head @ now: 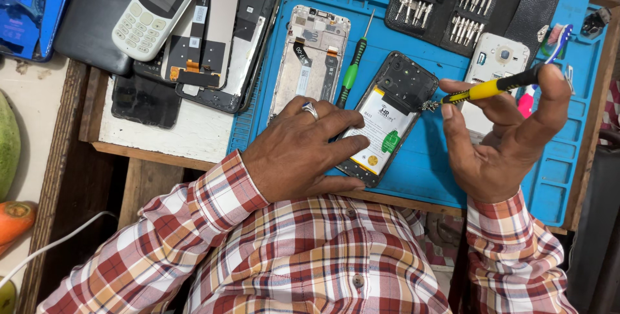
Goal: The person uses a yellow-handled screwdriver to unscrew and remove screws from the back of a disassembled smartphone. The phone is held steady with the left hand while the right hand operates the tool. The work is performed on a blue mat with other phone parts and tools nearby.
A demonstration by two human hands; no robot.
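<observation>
An opened black phone (394, 111) with its white battery showing lies tilted on the blue work mat (426, 165). My left hand (300, 149), a ring on one finger, presses down on the phone's lower left part. My right hand (510, 133) holds a yellow and black screwdriver (484, 89) level, its tip at the phone's upper right edge. A green-handled screwdriver (352, 69) lies just left of the phone.
A bare phone frame (310, 56) lies left on the mat. A black bit set (452, 4) lies open at the top, a white phone back (494, 62) under my right hand. On the white board are a keypad phone (155, 7) and display parts (219, 43).
</observation>
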